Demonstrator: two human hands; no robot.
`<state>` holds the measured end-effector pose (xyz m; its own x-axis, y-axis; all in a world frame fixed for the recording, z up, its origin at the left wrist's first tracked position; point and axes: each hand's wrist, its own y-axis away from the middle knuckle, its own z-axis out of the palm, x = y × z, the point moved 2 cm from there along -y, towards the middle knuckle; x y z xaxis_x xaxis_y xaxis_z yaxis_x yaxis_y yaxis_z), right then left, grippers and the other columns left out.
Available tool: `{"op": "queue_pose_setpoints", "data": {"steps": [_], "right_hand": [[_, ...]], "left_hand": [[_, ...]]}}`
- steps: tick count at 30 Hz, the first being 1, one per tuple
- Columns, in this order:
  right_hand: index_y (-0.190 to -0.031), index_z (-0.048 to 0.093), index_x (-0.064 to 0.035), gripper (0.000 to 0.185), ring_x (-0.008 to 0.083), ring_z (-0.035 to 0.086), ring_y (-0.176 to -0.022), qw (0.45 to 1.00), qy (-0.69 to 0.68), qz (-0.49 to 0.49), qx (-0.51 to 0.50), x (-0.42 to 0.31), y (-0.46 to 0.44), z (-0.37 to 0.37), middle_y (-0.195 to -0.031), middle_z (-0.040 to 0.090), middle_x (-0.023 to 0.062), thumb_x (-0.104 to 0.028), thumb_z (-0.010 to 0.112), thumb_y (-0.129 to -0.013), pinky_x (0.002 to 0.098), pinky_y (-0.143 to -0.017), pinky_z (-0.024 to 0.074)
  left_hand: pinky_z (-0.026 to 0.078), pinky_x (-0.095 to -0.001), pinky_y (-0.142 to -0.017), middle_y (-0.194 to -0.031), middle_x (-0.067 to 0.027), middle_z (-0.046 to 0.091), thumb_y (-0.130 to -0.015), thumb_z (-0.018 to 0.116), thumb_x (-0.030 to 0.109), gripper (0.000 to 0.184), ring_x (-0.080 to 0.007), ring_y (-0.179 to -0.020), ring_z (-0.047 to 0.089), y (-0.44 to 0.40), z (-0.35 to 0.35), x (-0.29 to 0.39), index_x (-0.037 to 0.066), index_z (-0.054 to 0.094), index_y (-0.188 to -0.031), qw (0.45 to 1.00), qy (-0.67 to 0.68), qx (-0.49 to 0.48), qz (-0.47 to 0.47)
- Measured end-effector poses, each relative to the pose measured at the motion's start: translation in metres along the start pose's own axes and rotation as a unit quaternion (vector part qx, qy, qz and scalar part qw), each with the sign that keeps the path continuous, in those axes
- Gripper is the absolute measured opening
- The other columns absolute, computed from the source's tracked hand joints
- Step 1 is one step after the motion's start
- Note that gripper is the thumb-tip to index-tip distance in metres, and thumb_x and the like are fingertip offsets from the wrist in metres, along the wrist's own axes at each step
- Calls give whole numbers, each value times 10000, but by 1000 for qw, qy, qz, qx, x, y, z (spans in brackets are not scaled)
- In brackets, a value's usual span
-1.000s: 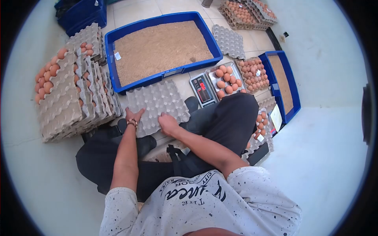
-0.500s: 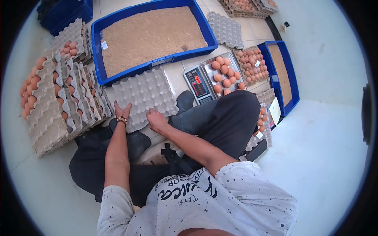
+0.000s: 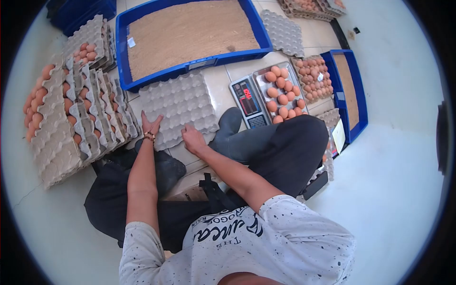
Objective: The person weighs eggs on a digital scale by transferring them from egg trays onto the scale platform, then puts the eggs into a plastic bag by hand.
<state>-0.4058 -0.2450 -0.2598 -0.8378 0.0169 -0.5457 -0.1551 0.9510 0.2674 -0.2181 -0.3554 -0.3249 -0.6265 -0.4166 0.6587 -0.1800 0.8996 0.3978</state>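
Note:
A grey egg tray (image 3: 179,108) without eggs lies in front of me, between my boots and the large blue tub. My left hand (image 3: 151,126) rests at its left edge, thumb and fingers spread, with a beaded bracelet on the wrist. At the tray's near edge my right hand (image 3: 193,139) is closed, its fingertips hidden, seemingly gripping the rim. Just left stand stacked trays (image 3: 57,137) with brown eggs between the layers. Right of my boot is a digital scale (image 3: 248,102) with a red display, bearing a metal pan (image 3: 264,88) of several brown eggs.
The large blue tub (image 3: 199,62) holds brown granular material. Another empty-looking grey tray (image 3: 283,33) lies beyond the scale. To the right are a full egg tray (image 3: 313,80) and a smaller blue tub (image 3: 362,111). More egg trays (image 3: 304,10) stand at the back; my knees (image 3: 304,137) flank the work area.
The camera view has shifted. Both hands stay at the same tray, with my right hand now nearer its lower right edge. The surrounding trays, tubs and scale have not visibly moved.

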Motion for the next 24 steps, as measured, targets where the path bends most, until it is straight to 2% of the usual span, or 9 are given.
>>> {"op": "queue_pose_setpoints", "data": {"steps": [7,10,11,12,14,16,18,20,24], "right_hand": [[-1007,530,38,314,390,569,-989,998,-8,39,-47,20,-1,3,-1078,510,233,67,565,-696,455,-805,507],[-993,545,35,311,376,561,-1017,997,-22,45,-52,27,-1,7,-1105,505,223,42,604,-688,435,-841,505],[-980,556,32,307,367,558,-1030,997,-28,39,-53,26,-4,10,-1113,506,214,32,624,-681,425,-855,505],[-1029,533,44,344,389,554,-1032,996,-36,51,-67,28,-4,13,-1125,496,229,-10,615,-699,442,-864,495],[-1100,507,53,436,414,552,-1031,991,-39,46,-116,22,-5,13,-1147,484,244,-86,626,-705,460,-885,483],[-1131,507,44,504,421,554,-1028,987,-37,45,-149,16,-13,5,-1171,476,244,-143,658,-687,458,-901,480],[-1144,511,33,545,427,554,-1027,983,-49,57,-166,18,-12,-5,-1196,465,246,-186,681,-675,451,-910,479],[-1078,554,31,482,422,562,-1026,985,-39,28,-165,23,-11,4,-1165,500,247,-199,683,-674,445,-903,483],[-927,624,35,351,394,585,-1014,983,-24,-10,-184,28,-20,-4,-1041,581,243,-214,661,-682,434,-873,494]], "left_hand": [[402,-452,-1008,-1326,-352,406,-629,715,639,1265,-442,-1194,480,-16,21,-10,103,-39,-1492,973,-169,-119,-100],[402,-479,-1006,-1338,-360,376,-628,699,665,1288,-468,-1192,468,-13,28,-12,90,-68,-1487,961,-209,-92,-156],[400,-483,-1010,-1352,-359,359,-634,697,662,1283,-469,-1204,456,-12,30,-17,83,-67,-1487,969,-176,-105,-139],[398,-486,-1014,-1366,-358,342,-640,694,659,1278,-471,-1216,443,-17,36,-34,77,-65,-1487,976,-137,-109,-126],[405,-487,-1014,-1378,-351,331,-650,689,654,1254,-470,-1216,444,-19,48,-55,77,-43,-1489,970,-181,-73,-146],[415,-478,-1009,-1376,-337,341,-668,729,570,1214,-454,-1203,465,14,16,-1,54,-7,-1484,956,-199,-91,-196],[426,-471,-999,-1365,-326,359,-672,757,502,1189,-441,-1190,482,13,8,-1,57,9,-1483,973,-161,-71,-150],[446,-457,-979,-1344,-313,384,-675,789,392,1144,-421,-1172,504,12,10,-2,94,39,-1486,980,-145,-55,-122],[453,-464,-968,-1331,-293,408,-676,779,376,1086,-420,-1165,510,-2,16,-8,137,90,-1481,979,-136,-70,-138]]}}
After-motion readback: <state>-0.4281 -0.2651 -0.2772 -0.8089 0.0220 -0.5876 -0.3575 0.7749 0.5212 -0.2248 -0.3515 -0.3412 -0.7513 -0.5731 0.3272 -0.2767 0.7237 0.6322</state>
